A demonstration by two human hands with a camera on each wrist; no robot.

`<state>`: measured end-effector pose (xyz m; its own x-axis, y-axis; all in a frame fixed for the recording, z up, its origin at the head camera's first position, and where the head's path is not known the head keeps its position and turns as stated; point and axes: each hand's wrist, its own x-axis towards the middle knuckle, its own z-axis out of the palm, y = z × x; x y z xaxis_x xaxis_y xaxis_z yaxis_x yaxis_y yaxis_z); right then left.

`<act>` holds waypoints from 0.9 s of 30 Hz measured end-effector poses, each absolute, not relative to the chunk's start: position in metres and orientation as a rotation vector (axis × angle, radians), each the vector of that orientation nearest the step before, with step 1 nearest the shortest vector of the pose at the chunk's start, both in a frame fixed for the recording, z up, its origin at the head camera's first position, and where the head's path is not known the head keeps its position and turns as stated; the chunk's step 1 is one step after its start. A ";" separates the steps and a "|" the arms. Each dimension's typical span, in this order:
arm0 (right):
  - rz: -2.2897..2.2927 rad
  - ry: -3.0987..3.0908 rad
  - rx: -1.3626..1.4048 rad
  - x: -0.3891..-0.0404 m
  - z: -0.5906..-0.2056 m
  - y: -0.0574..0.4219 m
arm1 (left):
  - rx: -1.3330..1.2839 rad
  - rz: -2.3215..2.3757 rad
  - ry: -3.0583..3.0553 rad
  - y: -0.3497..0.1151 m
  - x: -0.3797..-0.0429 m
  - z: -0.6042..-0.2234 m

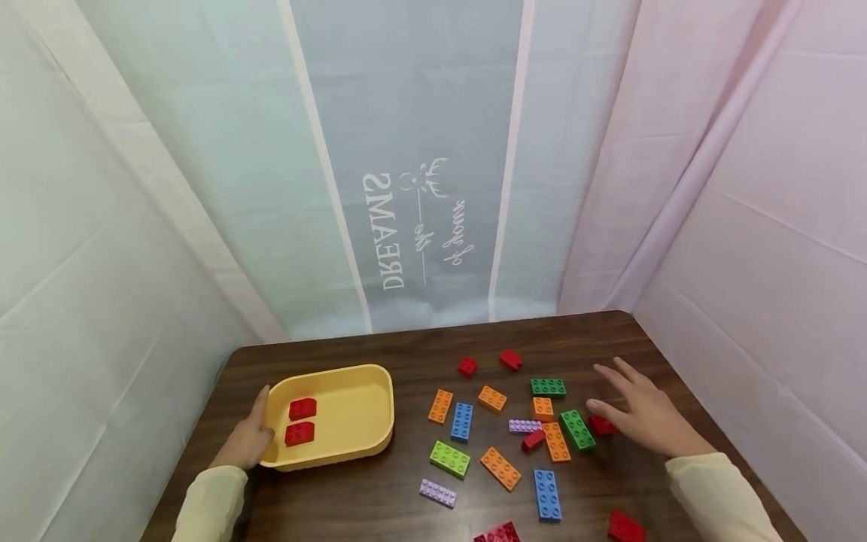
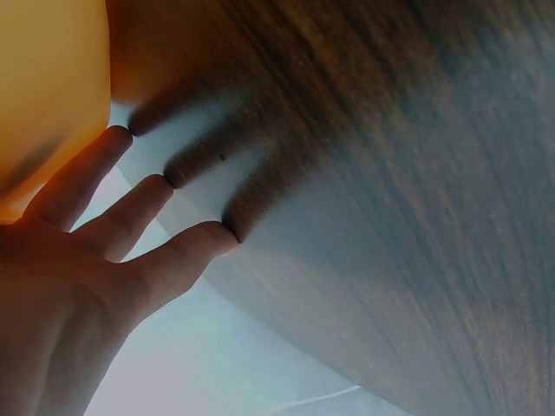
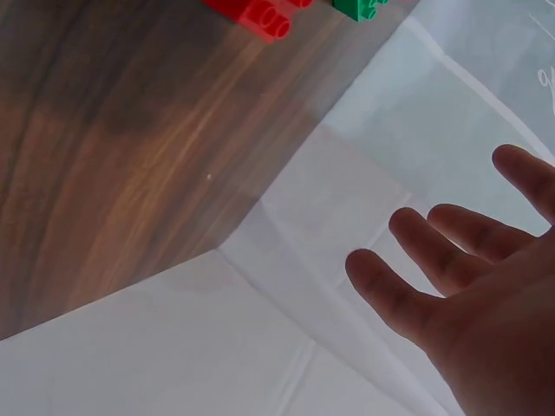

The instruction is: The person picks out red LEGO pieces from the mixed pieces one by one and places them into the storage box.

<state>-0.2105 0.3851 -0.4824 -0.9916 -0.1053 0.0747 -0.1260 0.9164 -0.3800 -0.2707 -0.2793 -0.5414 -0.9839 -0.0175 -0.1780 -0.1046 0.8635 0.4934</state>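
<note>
At the left of the table, my left hand (image 1: pixel 244 440) rests against the near-left side of a yellow tray (image 1: pixel 389 410), its index finger along the rim. In the left wrist view its other fingers (image 2: pixel 126 221) are spread, tips on the wood beside the tray wall. Two red bricks, one (image 1: pixel 302 409) above the other (image 1: pixel 299 433), lie inside the tray. My right hand (image 1: pixel 643 414) hovers on the right with fingers spread and nothing in them. A red brick (image 1: pixel 601 425) shows partly beneath its thumb, and a green brick (image 1: pixel 577 430) lies just left.
Loose bricks scatter over the middle and right of the wooden table (image 1: pixel 325 504): orange (image 1: pixel 500 468), blue (image 1: pixel 547 495), lime green (image 1: pixel 450 459), lilac (image 1: pixel 437 493) and red (image 1: pixel 626 526). A printed curtain (image 1: pixel 433 90) hangs behind, with pale sheets at both sides.
</note>
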 end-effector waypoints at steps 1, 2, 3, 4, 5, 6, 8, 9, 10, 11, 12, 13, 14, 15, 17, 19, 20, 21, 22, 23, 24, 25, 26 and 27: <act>0.601 -3.028 0.179 -0.208 -0.483 0.386 | -0.094 0.777 2.870 -0.279 -0.271 -0.541; 0.602 -3.034 0.174 -0.205 -0.483 0.388 | -0.096 0.780 2.870 -0.279 -0.270 -0.541; 0.604 -3.040 0.166 -0.201 -0.483 0.389 | -0.092 0.783 2.871 -0.279 -0.270 -0.541; 0.600 -3.043 0.161 -0.198 -0.483 0.391 | -0.092 0.787 2.869 -0.279 -0.270 -0.541; 0.596 -3.044 0.155 -0.194 -0.483 0.392 | -0.088 0.793 2.868 -0.279 -0.270 -0.541; 0.594 -3.042 0.153 -0.190 -0.484 0.394 | -0.087 0.799 2.864 -0.279 -0.270 -0.541; 0.597 -3.044 0.138 -0.182 -0.486 0.397 | -0.085 0.808 2.853 -0.279 -0.270 -0.541; 0.598 -3.042 0.137 -0.178 -0.488 0.399 | -0.082 0.812 2.848 -0.279 -0.270 -0.541; 0.598 -3.044 0.133 -0.174 -0.491 0.401 | -0.082 0.813 2.845 -0.278 -0.270 -0.540; 0.598 -3.046 0.131 -0.170 -0.494 0.402 | -0.081 0.814 2.846 -0.278 -0.270 -0.540; 0.600 -3.048 0.131 -0.167 -0.497 0.404 | -0.080 0.811 2.847 -0.278 -0.270 -0.539; 0.606 -3.054 0.126 -0.163 -0.501 0.406 | -0.080 0.811 2.849 -0.277 -0.271 -0.539; 0.608 -3.058 0.126 -0.159 -0.504 0.407 | -0.081 0.811 2.851 -0.277 -0.271 -0.539; 0.609 -3.059 0.129 -0.155 -0.508 0.408 | -0.086 0.815 2.849 -0.276 -0.272 -0.538; 0.605 -3.067 0.127 -0.148 -0.515 0.410 | -0.091 0.819 2.845 -0.275 -0.273 -0.538; 0.623 -3.086 0.113 -0.142 -0.521 0.409 | -0.094 0.815 2.845 -0.276 -0.273 -0.538; 0.632 -3.106 0.111 -0.139 -0.523 0.408 | -0.096 0.808 2.847 -0.276 -0.272 -0.539; 0.648 -3.129 0.099 -0.136 -0.526 0.406 | -0.097 0.802 2.849 -0.277 -0.272 -0.539; 0.669 -3.164 0.079 -0.134 -0.528 0.404 | -0.093 0.792 2.856 -0.277 -0.271 -0.539; 0.700 -3.204 0.051 -0.132 -0.529 0.402 | -0.094 0.786 2.860 -0.278 -0.271 -0.540; 0.735 -3.241 0.027 -0.129 -0.531 0.401 | -0.096 0.781 2.863 -0.279 -0.270 -0.540; 0.765 -3.284 0.011 -0.127 -0.532 0.400 | -0.097 0.779 2.864 -0.279 -0.270 -0.541; 0.795 -3.320 -0.009 -0.125 -0.534 0.399 | -0.098 0.779 2.865 -0.279 -0.270 -0.542; 0.816 -3.353 -0.038 -0.122 -0.536 0.397 | -0.099 0.780 2.865 -0.279 -0.269 -0.542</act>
<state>-0.1220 0.3975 -0.5359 -0.9523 -0.0512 -0.3008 0.0928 0.8905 -0.4455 -0.2692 -0.2791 -0.5422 -0.9832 -0.0190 -0.1815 -0.1084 0.8609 0.4970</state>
